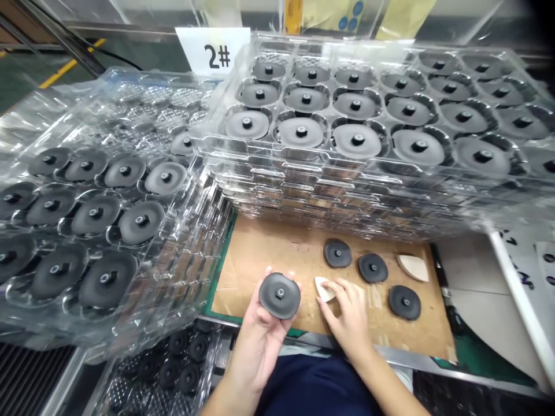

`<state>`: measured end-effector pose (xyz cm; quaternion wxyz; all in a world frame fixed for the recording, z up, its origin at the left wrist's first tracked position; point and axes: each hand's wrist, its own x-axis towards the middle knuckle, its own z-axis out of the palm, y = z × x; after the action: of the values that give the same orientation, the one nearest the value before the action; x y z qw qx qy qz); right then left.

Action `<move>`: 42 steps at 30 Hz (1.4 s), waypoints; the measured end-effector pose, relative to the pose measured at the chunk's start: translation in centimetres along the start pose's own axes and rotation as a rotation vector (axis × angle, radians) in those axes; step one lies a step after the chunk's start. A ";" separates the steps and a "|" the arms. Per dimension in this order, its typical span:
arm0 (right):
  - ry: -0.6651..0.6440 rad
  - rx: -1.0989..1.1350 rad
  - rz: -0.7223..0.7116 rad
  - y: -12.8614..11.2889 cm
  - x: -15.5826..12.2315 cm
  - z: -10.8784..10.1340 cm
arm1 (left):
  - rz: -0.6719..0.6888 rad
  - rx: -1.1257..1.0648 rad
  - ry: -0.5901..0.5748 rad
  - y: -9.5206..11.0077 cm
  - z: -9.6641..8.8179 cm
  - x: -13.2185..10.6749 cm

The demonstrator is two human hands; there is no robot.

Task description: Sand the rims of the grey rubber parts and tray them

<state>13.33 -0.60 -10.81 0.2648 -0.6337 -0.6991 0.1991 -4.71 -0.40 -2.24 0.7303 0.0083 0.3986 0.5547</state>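
Dark disc (280, 296) over brown cardboard (255, 248)

The dark grey, rounded disc (269, 301) looks like smooth, matt plastic or rubber; its dark central stud (280, 293) ends in a metallic-looking ring. The clear, moulded trays (303, 180) are glossy plastic. The brown, rectangular cardboard sheet (260, 242) is matt and scuffed. The cream, wedge-shaped pads (413, 268) look matt, their material unclear. The navy garment (310, 387) is matt cloth.
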 end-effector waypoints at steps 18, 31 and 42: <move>0.017 0.244 -0.356 -9.1 1.5 -8.8 | 0.102 0.017 0.003 -1.3 2.7 -1.5; 0.021 0.256 -0.382 -8.5 1.7 -9.1 | 0.111 0.020 -0.020 -1.6 3.0 -1.7; 0.008 0.376 -0.250 -7.3 1.7 -8.5 | 0.110 0.021 -0.001 -1.6 3.1 -1.4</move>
<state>12.85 -0.24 0.54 0.4036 -0.4824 -0.7217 0.2893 -1.68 -0.88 -0.05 0.6988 0.0380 0.4029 0.5898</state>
